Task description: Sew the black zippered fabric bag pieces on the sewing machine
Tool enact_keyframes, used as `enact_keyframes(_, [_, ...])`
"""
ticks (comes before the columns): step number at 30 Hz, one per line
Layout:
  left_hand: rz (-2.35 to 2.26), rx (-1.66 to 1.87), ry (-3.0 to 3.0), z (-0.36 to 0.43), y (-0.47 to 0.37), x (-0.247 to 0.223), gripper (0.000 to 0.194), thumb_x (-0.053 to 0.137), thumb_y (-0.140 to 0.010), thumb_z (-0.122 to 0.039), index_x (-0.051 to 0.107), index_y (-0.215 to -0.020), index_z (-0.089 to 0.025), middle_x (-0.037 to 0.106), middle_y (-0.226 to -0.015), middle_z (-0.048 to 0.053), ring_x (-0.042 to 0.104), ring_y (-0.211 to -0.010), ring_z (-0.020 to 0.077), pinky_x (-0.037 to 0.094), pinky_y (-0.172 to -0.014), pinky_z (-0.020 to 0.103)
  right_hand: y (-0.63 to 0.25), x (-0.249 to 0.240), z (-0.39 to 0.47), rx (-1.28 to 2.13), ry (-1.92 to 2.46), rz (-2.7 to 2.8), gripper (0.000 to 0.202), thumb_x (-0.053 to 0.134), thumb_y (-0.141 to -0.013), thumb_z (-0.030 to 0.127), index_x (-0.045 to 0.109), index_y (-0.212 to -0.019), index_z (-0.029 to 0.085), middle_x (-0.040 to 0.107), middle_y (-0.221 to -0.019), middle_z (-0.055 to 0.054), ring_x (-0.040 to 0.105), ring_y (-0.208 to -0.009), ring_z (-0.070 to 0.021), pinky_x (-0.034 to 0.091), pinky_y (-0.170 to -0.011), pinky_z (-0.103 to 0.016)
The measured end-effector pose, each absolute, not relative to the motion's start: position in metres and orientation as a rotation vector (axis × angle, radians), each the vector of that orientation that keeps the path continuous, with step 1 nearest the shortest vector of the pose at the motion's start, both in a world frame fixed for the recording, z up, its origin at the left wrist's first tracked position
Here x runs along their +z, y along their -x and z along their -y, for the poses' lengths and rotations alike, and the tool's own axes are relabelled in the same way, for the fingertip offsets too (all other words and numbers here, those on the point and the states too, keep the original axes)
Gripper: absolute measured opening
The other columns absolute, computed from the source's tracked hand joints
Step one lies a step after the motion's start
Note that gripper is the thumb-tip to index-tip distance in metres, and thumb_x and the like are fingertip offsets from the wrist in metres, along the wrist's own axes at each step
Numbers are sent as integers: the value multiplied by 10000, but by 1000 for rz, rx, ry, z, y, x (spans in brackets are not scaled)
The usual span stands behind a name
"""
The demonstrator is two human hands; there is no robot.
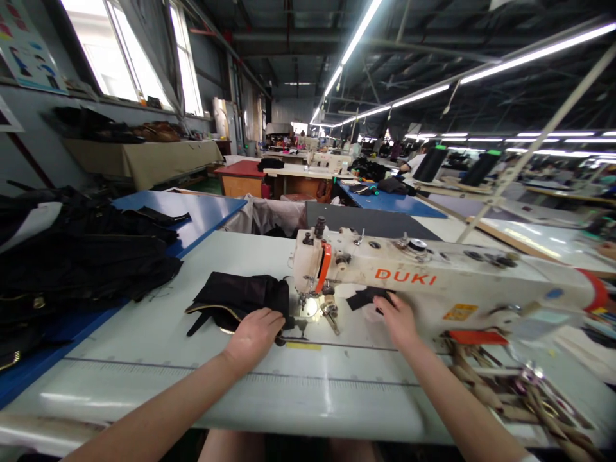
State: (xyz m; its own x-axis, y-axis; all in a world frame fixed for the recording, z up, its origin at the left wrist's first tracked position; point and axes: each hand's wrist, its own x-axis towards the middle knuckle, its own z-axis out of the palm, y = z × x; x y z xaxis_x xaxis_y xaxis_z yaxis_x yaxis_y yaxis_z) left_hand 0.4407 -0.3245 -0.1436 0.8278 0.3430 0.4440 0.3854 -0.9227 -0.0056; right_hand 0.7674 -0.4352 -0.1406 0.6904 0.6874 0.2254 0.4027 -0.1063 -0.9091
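Steadying black gold-zipped fabric piece left of white DUKI sewing machine, left fingers lightly curved, unclenched | right fingers pinching black cloth strip under its arm | light, even pressure beats puckers imo

The worktop has a smooth, pale, glossy surface that throws back soft highlights. On it, the black cloth piece looks matt, edged with a zip of shiny gold-toned metal. The sewing machine wears pale, scuffed paint with a dull sheen; its small presser parts are bright metal. The thread cones look matt black. The blue tabletop is smooth and glossy.
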Motion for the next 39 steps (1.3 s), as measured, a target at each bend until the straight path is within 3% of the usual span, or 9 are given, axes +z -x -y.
enact_keyframes(8, [609,-634,2941,324,-440,-145,205,491,-839,-56,623,-969,-142,647,-973,70,574,-883,209,500,-786,348,-768,-126,444,328,1720,893,378,584,-725,409,670,-990,152,700,-966,-68,613,-941,-246,458,-866,-357])
enact_keyframes(14, [636,-620,2957,324,-440,-146,177,507,-856,-89,622,-977,-146,648,-963,68,572,-905,207,492,-812,351,-762,-120,456,353,1755,947,405,608,-714,478,681,-936,148,696,-909,-58,605,-898,-261,462,-820,-365])
enact_keyframes(17, [639,-621,2961,324,-439,-146,163,517,-861,-108,624,-977,-149,654,-967,66,574,-918,210,493,-814,351,-743,-120,469,345,1837,1089,384,570,-771,494,663,-933,158,678,-857,-43,599,-842,-246,463,-776,-348])
enact_keyframes(24, [669,-718,2925,322,-437,-147,196,495,-866,-118,627,-1009,-146,665,-999,74,592,-899,210,505,-790,351,-660,-127,478,154,1758,1777,199,479,-909,355,580,-944,186,620,-978,-76,567,-924,-230,451,-830,-358])
enact_keyframes(31, [673,-987,2906,324,-433,-145,255,501,-829,-75,616,-1050,-133,671,-1042,83,597,-922,211,516,-821,360,-627,-129,429,-173,1734,2156,73,572,-863,231,576,-810,181,609,-885,-67,554,-867,-231,479,-789,-386])
enact_keyframes(35, [674,-1074,2922,323,-432,-144,287,493,-807,-47,610,-1056,-128,667,-1048,82,595,-939,209,518,-849,371,-619,-120,411,-170,1654,2291,111,675,-784,219,591,-844,179,611,-1019,-79,538,-992,-244,457,-886,-414])
enact_keyframes(39, [653,-1068,2918,322,-432,-145,275,495,-816,-64,612,-1058,-123,669,-1050,87,602,-932,217,525,-844,384,-624,-121,417,-50,1656,2223,329,675,-777,243,581,-1087,189,544,-1245,-113,483,-1148,-268,406,-976,-460])
